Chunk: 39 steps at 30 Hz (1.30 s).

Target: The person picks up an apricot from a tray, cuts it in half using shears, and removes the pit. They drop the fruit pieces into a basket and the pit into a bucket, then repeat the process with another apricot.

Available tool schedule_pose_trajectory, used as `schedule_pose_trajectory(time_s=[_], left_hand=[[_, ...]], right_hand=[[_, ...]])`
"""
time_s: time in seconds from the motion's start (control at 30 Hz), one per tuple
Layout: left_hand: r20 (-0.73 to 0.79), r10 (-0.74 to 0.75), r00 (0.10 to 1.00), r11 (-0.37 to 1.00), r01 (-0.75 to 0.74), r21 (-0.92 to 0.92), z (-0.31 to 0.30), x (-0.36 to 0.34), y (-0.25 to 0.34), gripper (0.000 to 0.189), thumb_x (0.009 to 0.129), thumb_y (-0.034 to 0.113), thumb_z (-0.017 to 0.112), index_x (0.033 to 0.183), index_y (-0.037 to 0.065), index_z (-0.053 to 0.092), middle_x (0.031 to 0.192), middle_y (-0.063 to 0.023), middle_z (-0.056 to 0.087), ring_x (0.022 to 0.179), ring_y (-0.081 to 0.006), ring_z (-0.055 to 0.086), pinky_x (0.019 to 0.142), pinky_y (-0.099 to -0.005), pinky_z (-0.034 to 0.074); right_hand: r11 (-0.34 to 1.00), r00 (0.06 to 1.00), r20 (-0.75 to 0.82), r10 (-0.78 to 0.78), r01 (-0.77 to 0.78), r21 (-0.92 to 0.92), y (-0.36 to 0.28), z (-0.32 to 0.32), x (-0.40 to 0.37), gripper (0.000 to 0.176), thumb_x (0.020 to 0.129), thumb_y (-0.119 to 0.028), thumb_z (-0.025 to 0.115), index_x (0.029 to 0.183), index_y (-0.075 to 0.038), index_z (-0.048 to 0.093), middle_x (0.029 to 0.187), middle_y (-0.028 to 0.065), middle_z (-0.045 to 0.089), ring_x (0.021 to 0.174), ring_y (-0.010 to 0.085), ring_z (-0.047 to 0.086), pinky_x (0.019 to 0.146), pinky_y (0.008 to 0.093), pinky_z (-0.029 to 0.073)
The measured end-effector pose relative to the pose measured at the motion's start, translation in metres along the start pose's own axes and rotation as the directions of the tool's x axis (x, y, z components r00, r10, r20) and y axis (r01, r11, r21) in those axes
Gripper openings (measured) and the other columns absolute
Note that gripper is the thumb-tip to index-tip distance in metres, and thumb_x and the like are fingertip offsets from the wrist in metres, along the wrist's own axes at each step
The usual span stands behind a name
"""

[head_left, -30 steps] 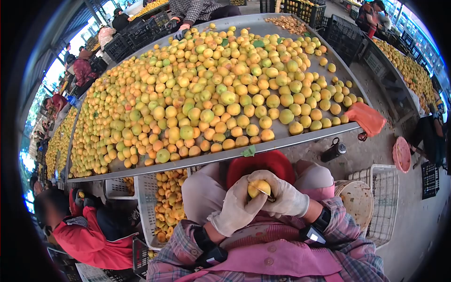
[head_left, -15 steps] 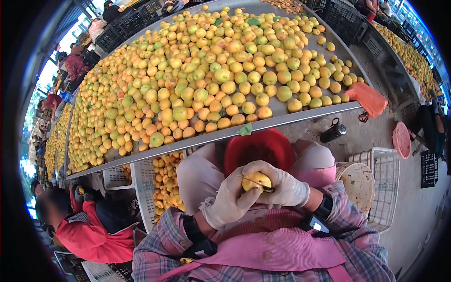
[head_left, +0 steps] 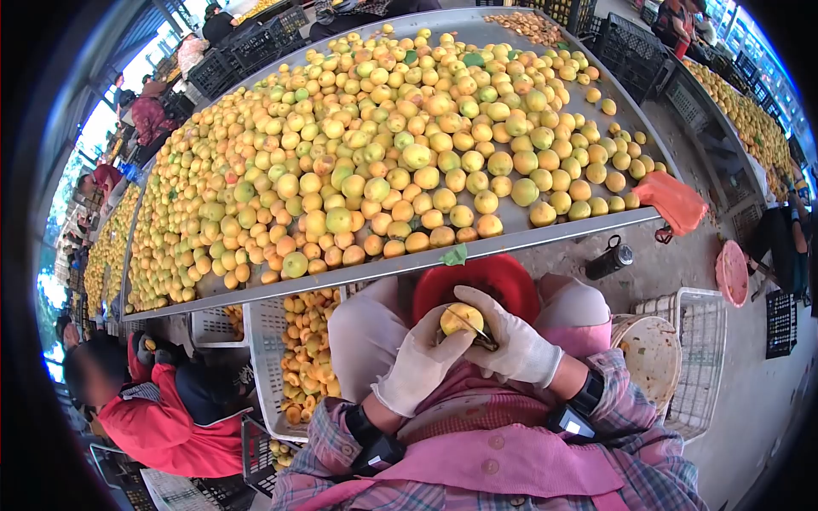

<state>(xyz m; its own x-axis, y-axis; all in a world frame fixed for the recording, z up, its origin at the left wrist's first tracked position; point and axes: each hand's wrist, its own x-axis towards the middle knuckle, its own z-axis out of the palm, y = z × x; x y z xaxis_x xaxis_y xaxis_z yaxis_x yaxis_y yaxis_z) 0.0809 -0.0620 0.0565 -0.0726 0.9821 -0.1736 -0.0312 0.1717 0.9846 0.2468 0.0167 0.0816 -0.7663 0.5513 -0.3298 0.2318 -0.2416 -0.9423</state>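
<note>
My left hand (head_left: 426, 358), in a white glove, grips a yellow apricot (head_left: 461, 318) from its left side. On the right, my right hand (head_left: 514, 338), also gloved, holds a small knife (head_left: 482, 338) whose blade lies against the fruit. Both hands meet above my lap, just over the front rim of a red bucket (head_left: 521, 285). Beyond them, a metal table (head_left: 545, 227) bears a wide heap of yellow and orange apricots (head_left: 341, 187). A green leaf (head_left: 456, 255) hangs at its near edge.
White crates with fruit (head_left: 266, 358) stand left of my knees. A red-sleeved person (head_left: 162, 426) sits at lower left. To the right are a dark bottle (head_left: 609, 258), an orange bag (head_left: 673, 203), a white bucket (head_left: 652, 353), a white crate (head_left: 705, 366) and a pink basket (head_left: 731, 272).
The view has shifted a little. The fruit sits more upright between my hands, with its top more exposed, and my right hand's fingers have lifted off its top.
</note>
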Motion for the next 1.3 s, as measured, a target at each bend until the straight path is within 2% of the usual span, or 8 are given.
schedule_pose_trajectory(time_s=[0.37,0.5,0.53,0.57,0.7,0.97,1.07,1.3], left_hand=[[-0.043,-0.271,0.962,0.94,0.255,-0.226,0.001,0.004,-0.011,0.064,0.102,0.058,0.028,0.114,0.003,0.058,0.09,-0.0023,0.061,0.077,-0.0123,0.055,0.071,-0.0264,0.045],[0.088,-0.396,0.914,0.857,0.403,-0.321,-0.001,0.009,-0.02,0.071,0.099,0.067,0.023,0.114,0.007,0.058,0.086,0.0008,0.058,0.074,-0.0101,0.051,0.068,-0.0245,0.04],[0.154,-0.415,0.897,0.835,0.442,-0.327,0.0,0.01,-0.019,0.074,0.098,0.07,0.019,0.118,0.009,0.057,0.088,0.002,0.058,0.075,-0.0097,0.049,0.069,-0.0238,0.038],[0.159,-0.417,0.895,0.834,0.446,-0.325,0.004,0.009,-0.016,0.074,0.098,0.07,0.019,0.118,0.009,0.057,0.088,0.002,0.058,0.075,-0.0097,0.049,0.069,-0.0238,0.038],[0.264,-0.37,0.891,0.848,0.44,-0.296,0.009,0.009,-0.015,0.076,0.097,0.069,0.023,0.133,0.008,0.051,0.092,0.0024,0.058,0.078,-0.009,0.05,0.07,-0.0225,0.039],[0.154,-0.213,0.965,0.827,0.262,-0.497,0.014,0.004,-0.009,0.059,0.103,0.048,0.04,0.139,0.002,0.039,0.123,-0.0129,0.057,0.118,-0.0246,0.056,0.095,-0.039,0.05],[0.178,-0.233,0.956,0.716,0.293,-0.634,0.007,0.003,-0.019,0.051,0.1,0.045,0.051,0.131,0.005,0.048,0.118,-0.011,0.06,0.1,-0.0198,0.061,0.087,-0.0338,0.051],[0.099,-0.245,0.965,0.66,0.24,-0.712,-0.005,0.012,-0.041,0.055,0.096,0.051,0.053,0.129,0.007,0.05,0.111,-0.0074,0.062,0.101,-0.0185,0.061,0.087,-0.0309,0.05]], right_hand=[[0.962,0.998,-0.038,0.053,-0.041,0.271,0.007,-0.008,-0.008,0.076,0.087,-0.003,0.06,0.152,-0.009,0.021,0.093,0.0059,0.06,0.062,0.0098,0.06,0.045,0.0193,0.046],[0.947,0.978,-0.205,0.047,0.022,0.322,0.024,-0.006,-0.001,0.077,0.088,-0.004,0.063,0.152,-0.005,0.021,0.107,0.0074,0.059,0.069,0.0111,0.06,0.049,0.0205,0.048],[0.947,0.954,-0.268,-0.136,0.205,0.248,0.033,-0.002,0.008,0.076,0.086,-0.003,0.064,0.151,-0.005,0.023,0.111,0.0085,0.058,0.067,0.0103,0.06,0.046,0.0201,0.047],[0.911,0.895,-0.316,-0.316,0.379,0.163,0.038,0.0,0.012,0.076,0.085,-0.003,0.064,0.15,-0.006,0.025,0.114,0.0095,0.057,0.066,0.0095,0.059,0.044,0.0196,0.046],[0.927,0.977,-0.209,-0.043,0.117,0.357,0.023,-0.005,0.0,0.079,0.084,-0.002,0.064,0.151,-0.009,0.023,0.124,0.0131,0.054,0.068,0.0105,0.06,0.044,0.0201,0.046],[0.935,0.976,-0.218,-0.011,0.087,0.345,0.026,-0.002,-0.005,0.071,0.09,-0.007,0.062,0.15,-0.006,0.025,0.119,0.0117,0.057,0.066,0.0099,0.06,0.045,0.0197,0.047],[0.889,0.966,-0.259,0.005,0.114,0.443,0.042,-0.003,-0.006,0.061,0.096,-0.013,0.058,0.148,-0.006,0.029,0.11,0.0095,0.061,0.065,0.0095,0.059,0.048,0.0207,0.049],[0.9,0.974,-0.155,0.165,-0.084,0.427,0.067,-0.001,-0.012,0.051,0.101,-0.024,0.053,0.146,-0.006,0.036,0.076,-0.0017,0.051,0.059,0.0062,0.05,0.051,0.0221,0.045]])
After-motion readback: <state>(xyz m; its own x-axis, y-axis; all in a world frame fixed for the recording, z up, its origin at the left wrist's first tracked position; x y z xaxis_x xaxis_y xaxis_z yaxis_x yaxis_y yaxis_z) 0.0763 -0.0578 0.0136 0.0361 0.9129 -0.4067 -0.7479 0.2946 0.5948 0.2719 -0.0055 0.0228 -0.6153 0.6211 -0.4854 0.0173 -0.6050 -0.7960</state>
